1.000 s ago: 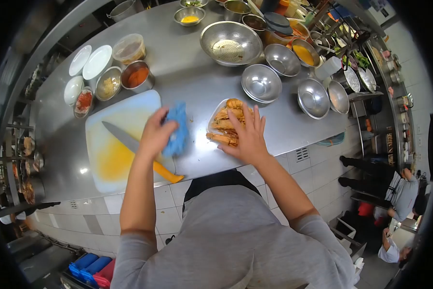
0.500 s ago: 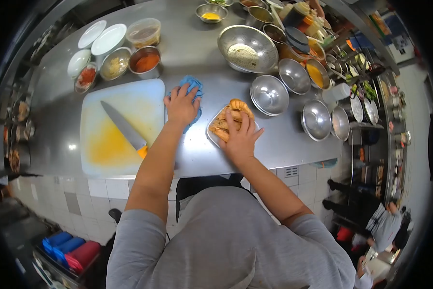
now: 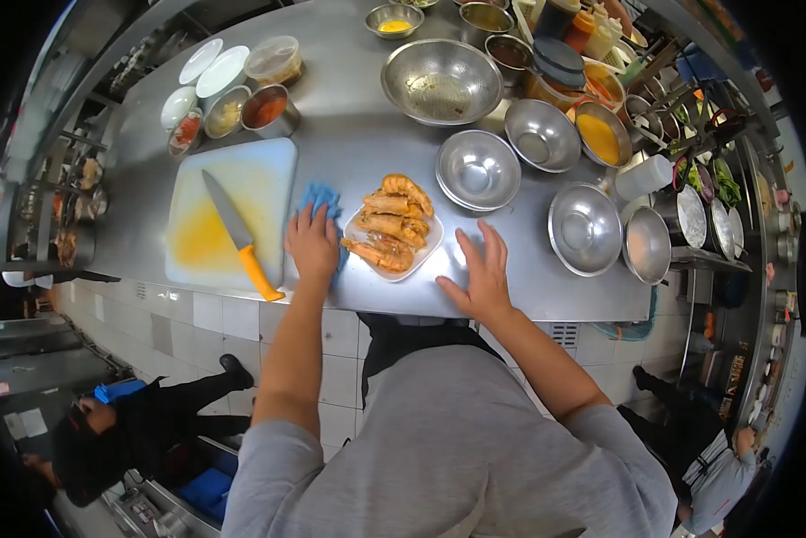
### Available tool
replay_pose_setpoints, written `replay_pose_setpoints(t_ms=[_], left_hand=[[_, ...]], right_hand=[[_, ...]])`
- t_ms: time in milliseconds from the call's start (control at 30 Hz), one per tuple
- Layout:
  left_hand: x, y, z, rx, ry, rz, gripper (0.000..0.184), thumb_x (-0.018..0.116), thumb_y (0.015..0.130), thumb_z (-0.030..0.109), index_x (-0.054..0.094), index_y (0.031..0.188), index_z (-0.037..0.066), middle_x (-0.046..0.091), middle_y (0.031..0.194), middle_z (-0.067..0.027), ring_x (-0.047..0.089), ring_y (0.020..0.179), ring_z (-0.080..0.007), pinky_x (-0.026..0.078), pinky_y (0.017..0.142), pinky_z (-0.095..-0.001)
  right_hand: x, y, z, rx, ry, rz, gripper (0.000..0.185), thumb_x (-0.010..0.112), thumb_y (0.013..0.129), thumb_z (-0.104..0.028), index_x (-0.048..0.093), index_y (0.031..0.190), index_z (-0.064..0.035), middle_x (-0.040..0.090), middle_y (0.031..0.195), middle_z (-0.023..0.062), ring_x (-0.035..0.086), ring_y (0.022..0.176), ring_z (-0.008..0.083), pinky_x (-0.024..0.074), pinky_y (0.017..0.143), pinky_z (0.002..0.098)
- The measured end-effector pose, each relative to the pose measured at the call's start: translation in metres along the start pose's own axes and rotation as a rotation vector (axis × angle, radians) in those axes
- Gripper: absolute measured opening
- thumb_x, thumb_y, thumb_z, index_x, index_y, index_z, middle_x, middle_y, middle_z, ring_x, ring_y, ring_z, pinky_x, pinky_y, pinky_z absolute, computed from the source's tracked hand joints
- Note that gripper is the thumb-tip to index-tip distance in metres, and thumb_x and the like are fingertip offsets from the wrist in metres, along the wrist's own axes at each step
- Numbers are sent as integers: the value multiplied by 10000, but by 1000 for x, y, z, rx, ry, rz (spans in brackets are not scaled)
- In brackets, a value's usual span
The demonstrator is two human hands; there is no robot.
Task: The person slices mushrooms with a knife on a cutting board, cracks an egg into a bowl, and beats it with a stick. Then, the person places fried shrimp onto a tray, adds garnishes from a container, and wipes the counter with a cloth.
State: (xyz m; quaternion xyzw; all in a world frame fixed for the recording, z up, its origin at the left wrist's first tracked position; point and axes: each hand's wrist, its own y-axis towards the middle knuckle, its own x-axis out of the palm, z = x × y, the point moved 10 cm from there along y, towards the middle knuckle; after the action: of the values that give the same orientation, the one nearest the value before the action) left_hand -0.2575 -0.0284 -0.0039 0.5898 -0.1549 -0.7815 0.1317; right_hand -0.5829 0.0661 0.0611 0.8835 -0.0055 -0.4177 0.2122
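Observation:
A small white plate [image 3: 431,240] carries several pieces of browned, fried-looking food [image 3: 392,224], in front of me on the steel table. My left hand [image 3: 313,244] presses on a crumpled blue cloth [image 3: 320,194], left of the plate. Right of the plate, my right hand [image 3: 483,273] is apart from it with fingers spread and nothing in them. On the stained white cutting board [image 3: 275,170] lies a knife [image 3: 230,212], its yellow handle reaching over the board's near edge.
Steel bowls [image 3: 477,170], a large perforated bowl [image 3: 442,81] and a bowl of yellow liquid [image 3: 597,134] stand to the right. White dishes [image 3: 222,72] and containers of red food [image 3: 266,111] sit at the back left. People [image 3: 134,430] stand at lower left and lower right.
My right hand has let go of the food and moved right, uncovering the plate. My left hand and the blue cloth have shifted toward the table's front edge. A person has appeared at lower left.

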Motion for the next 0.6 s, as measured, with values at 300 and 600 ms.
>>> replay_pose_setpoints(t_ms=[300,600], left_hand=[[-21,-145,102,-449,-440,-354,379,819,841,177,682,1161,30,650,1206,-205,630,1118,-404,515,964,-473],[-67,-62,209,16,-738,-79,655,905,769,265,635,1329,56,602,1332,-193,552,1253,-388,431,1065,-471]], right_hand=[[-12,6,-13,-90,279,-37,701,797,891,-371,574,1483,-68,425,1553,260,449,1379,460,407,1143,531],[-26,112,9,85,474,-27,375,640,1010,-164,655,1356,-19,640,1360,183,602,1276,296,469,1079,391]])
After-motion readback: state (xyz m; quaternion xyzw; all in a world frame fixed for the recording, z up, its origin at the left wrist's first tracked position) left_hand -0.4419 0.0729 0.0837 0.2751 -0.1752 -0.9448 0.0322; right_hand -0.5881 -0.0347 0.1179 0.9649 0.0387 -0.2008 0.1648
